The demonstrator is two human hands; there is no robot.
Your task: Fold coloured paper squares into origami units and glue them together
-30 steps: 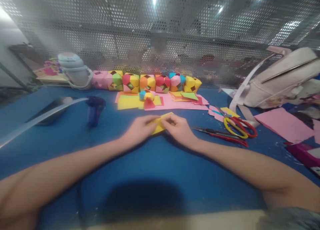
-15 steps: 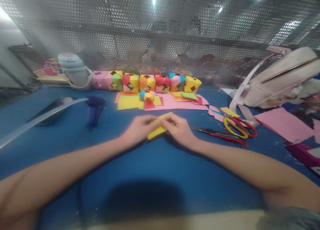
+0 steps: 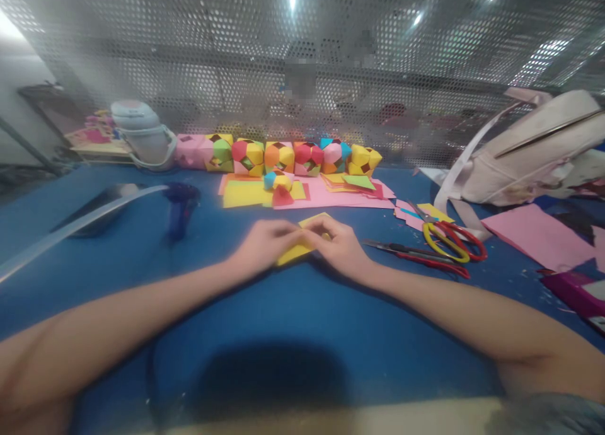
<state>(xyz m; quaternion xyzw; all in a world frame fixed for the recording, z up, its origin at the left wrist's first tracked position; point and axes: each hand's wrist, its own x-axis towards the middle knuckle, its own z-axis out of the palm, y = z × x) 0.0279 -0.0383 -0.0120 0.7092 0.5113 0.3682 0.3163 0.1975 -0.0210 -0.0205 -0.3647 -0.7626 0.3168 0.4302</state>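
A small yellow sheet of paper (image 3: 295,253) lies at a slant on the blue table, partly covered by both hands. My left hand (image 3: 265,243) grips it from the left, thumb and fingers pressed together near its middle. From the right, my right hand (image 3: 338,246) pinches the same paper, its fingertips meeting those of the left. Whether the paper has a fold under the fingers is hidden. Just beyond the hands are a pile of yellow sheets (image 3: 246,194) and a small folded multicoloured paper piece (image 3: 282,186).
Behind the pile stands a row of folded paper balls (image 3: 278,156). Two pairs of scissors, one yellow-and-red (image 3: 447,239) and one dark with red (image 3: 425,253), lie right. A glue gun (image 3: 179,202) and a white bucket-like container (image 3: 144,135) are left; a bag (image 3: 529,148) stands right.
My right thumb has slid slightly left and down along the yellow paper, to the left fingertips. The left hand and the paper have hardly moved.
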